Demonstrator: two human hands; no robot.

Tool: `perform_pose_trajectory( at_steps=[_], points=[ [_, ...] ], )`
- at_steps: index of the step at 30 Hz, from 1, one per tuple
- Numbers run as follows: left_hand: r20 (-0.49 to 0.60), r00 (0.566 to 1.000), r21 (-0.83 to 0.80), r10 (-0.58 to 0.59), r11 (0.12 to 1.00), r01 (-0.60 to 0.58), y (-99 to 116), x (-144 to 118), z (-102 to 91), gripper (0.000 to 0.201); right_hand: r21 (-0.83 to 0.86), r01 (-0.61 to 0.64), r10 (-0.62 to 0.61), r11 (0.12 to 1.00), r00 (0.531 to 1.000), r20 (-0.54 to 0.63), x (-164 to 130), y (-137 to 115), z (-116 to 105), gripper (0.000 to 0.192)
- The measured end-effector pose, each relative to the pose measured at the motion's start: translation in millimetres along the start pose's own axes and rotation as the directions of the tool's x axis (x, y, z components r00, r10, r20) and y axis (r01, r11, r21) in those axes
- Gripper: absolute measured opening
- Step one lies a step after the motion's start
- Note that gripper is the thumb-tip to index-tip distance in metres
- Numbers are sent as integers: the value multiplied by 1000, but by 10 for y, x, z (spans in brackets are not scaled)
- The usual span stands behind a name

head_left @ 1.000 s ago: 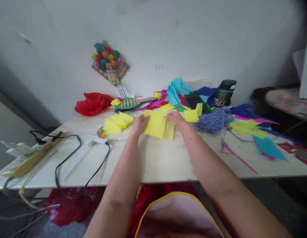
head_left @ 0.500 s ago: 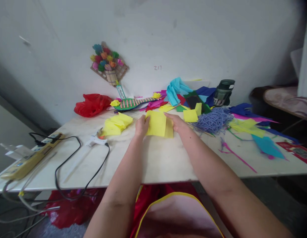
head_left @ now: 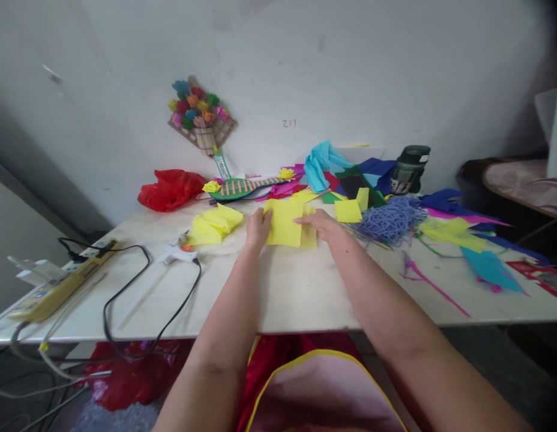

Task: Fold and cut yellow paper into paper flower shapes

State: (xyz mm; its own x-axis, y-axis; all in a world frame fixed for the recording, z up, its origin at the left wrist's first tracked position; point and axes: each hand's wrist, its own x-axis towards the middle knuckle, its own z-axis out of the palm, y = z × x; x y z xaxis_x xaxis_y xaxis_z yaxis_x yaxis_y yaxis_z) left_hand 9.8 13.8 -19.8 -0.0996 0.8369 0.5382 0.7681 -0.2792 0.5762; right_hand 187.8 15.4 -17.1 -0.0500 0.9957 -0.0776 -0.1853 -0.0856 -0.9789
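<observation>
Here, in the head view, the left hand (head_left: 257, 228) pinches the left edge of the yellow paper (head_left: 283, 223), and the right hand (head_left: 322, 224) grasps its right side, where a second layer shows. The paper is at the middle of the table (head_left: 301, 294). Left of it lie crumpled sheets (head_left: 214, 224) and, nearer, a glue gun (head_left: 177, 255); right, yellow squares (head_left: 347, 211) beside purple shreds (head_left: 391, 219). A red bag (head_left: 170, 191) sits far left, a bottle (head_left: 410, 171) far right.
</observation>
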Motion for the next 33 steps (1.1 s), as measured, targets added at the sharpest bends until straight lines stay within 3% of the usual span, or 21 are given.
perform_pose_trajectory(
  at_steps=[5,9,13,16,24,33],
  points=[
    [-20,999,-59,-31,998,29,-21,6,2,29,-71,52,-60,996,992,-113,-29,-52,38,30],
    [7,996,-253,-90,963,88,-60,17,54,29,-76,101,-111,992,983,-144,-53,-83,63,29],
    [109,983,-581,-150,793,185,-64,15,111,36,-70,139,-149,988,977,-156,-55,-88,66,27],
    [189,968,-721,-167,645,252,-43,7,125,45,-78,161,-172,984,972,-160,-46,-84,61,29],
    [306,919,-785,-246,481,390,1,-6,85,48,-118,191,-206,974,970,-126,19,-41,37,34],
    [330,905,-781,-270,460,422,0,-13,43,44,-106,211,-219,972,973,-67,54,-15,1,32]
  ],
)
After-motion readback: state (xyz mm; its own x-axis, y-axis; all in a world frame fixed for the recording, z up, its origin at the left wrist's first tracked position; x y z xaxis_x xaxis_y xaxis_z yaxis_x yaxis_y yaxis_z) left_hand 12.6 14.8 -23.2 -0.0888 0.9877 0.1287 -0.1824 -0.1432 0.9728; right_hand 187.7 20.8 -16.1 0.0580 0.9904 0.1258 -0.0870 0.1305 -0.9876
